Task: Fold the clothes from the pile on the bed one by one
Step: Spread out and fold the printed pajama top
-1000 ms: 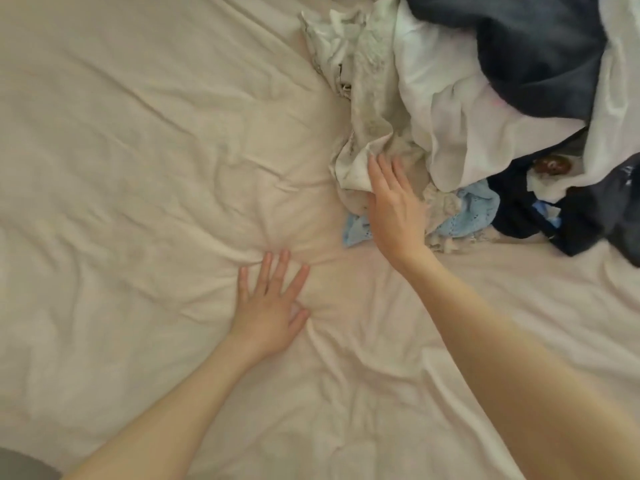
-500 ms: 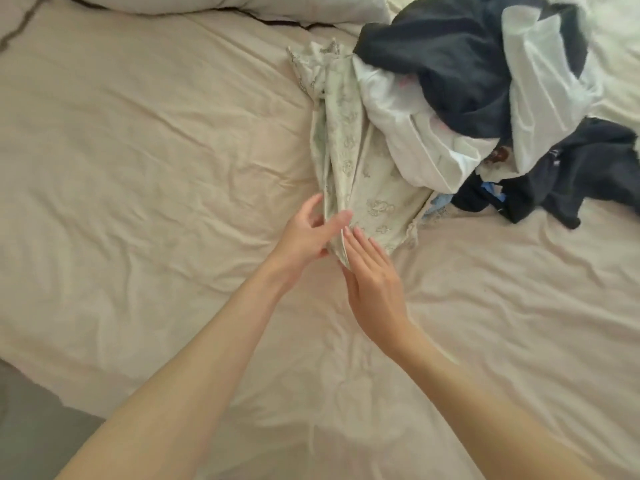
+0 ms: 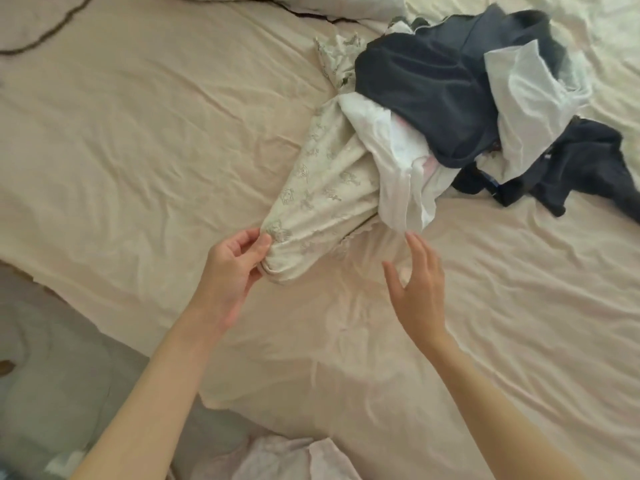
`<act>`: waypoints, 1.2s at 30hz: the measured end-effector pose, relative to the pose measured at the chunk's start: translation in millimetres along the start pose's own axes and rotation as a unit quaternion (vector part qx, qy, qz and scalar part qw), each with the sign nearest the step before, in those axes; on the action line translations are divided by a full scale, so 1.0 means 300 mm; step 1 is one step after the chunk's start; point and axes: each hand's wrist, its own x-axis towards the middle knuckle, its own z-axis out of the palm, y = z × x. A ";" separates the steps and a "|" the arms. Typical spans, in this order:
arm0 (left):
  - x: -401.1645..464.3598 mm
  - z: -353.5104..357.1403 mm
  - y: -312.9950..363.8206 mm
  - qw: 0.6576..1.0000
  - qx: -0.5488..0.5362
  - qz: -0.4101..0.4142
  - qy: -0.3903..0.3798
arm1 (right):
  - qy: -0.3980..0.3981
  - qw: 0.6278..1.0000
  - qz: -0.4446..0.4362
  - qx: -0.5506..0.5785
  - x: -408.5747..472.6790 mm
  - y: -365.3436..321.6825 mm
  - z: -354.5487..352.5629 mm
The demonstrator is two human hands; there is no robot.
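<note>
**First garment being drawn from the pile: grip sound, far end trapped**

The left hand (image 3: 235, 268) pinches the near corner of a cream printed garment (image 3: 322, 188) between thumb and curled fingers. The right hand (image 3: 420, 292) hovers just right of that garment, fingers relaxed and spread, holding nothing; whether its fingertips touch the cloth cannot be told.

The garment runs away from the left hand, up and to the right, and its far part lies under the pile (image 3: 467, 109). A white garment (image 3: 398, 168) sits on it beyond the right hand, with a dark navy garment (image 3: 426, 95) on top of that.

Assessment: the step in hand is freeing this one piece. It would go best as a low, steady pull toward the person, with the right hand either taking the opposite corner or pressing the white garment down so the pile does not follow. A single-corner tug is likely to drag the heap along.

Room: open bedsheet (image 3: 138, 150) lies left of the left hand and between both hands and the person, sufficient for spreading. The mattress edge sits near the left forearm, so the fold is better laid out ahead of the hands than toward that edge.
</note>
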 end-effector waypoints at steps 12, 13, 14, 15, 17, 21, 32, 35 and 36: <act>-0.133 -0.226 0.099 0.989 -0.120 0.050 0.075 | -0.272 0.876 -0.300 -0.261 0.137 -0.148 0.194; -0.135 -0.247 0.104 0.987 -0.122 0.056 0.087 | -0.275 0.874 -0.270 -0.297 0.159 -0.122 0.205; -0.131 -0.269 0.103 0.985 -0.117 0.063 0.108 | -0.268 0.875 -0.240 -0.323 0.183 -0.095 0.209; -0.124 -0.285 0.100 0.982 -0.109 0.066 0.137 | -0.256 0.878 -0.217 -0.340 0.207 -0.071 0.208; -0.088 -0.321 0.064 0.969 -0.051 0.064 0.234 | -0.227 0.893 -0.179 -0.346 0.245 -0.026 0.190; 0.019 -0.369 -0.067 0.917 0.165 0.002 0.362 | -0.203 0.927 -0.144 -0.281 0.271 0.034 0.140; 0.205 -0.128 -0.367 0.710 0.703 0.013 0.040 | -0.097 0.956 -0.001 -0.275 0.372 0.040 0.210; 0.227 -0.144 -0.423 0.643 0.765 -0.011 0.002 | -0.126 0.949 -0.024 -0.287 0.410 0.076 0.228; 0.227 -0.148 -0.432 0.629 0.777 -0.002 0.009 | -0.156 0.964 -0.004 -0.217 0.422 0.085 0.226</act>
